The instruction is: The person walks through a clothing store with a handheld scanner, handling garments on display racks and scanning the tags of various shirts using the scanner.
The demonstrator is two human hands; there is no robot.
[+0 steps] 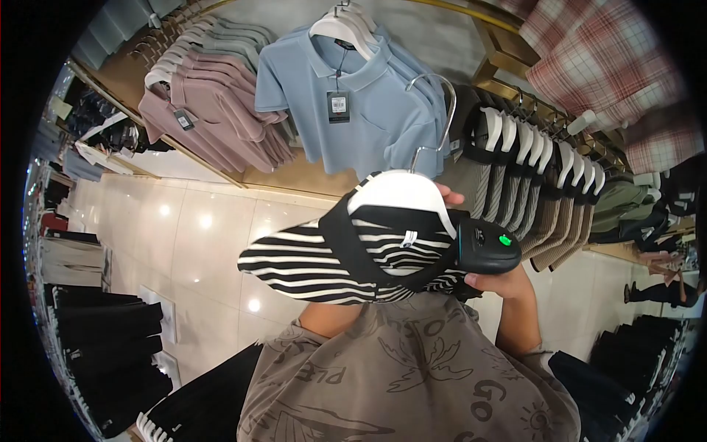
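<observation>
Where the fingers show at all, they belong to the right hand (492, 281): curled under a black handheld scanner (486, 249), a rounded matte plastic body with a small green light on top; one fingertip shows above, at the hanger's right shoulder. Grip closed around the scanner.

Left hand: hidden behind the garment. Only a bare forearm (328, 318) shows below the fabric; finger state cannot be told.

Held up at chest level, centre of view: a black-and-white striped shirt (331, 265), soft knit, wavy horizontal stripes, solid black collar band. It hangs on a white hanger (401, 193), smooth, broad-shouldered, with a thin bent metal hook rising above it. A small white label sits inside the neck. Scanner touches the shirt's right edge.

Below: the person's grey-brown tee (412, 376), printed with dark line drawings and letters.

Behind, on a gold-toned rail (508, 55): light blue polo shirts (353, 96) with a dangling price tag, dusty pink polos (213, 110) to their left, a packed row of striped tops on white hangers (530, 169) to the right, red-and-white plaid shirts (596, 59) above.

Floor: glossy cream tiles (184, 236) with ceiling-light reflections. Dark folded garments (103, 331) stacked lower left.
</observation>
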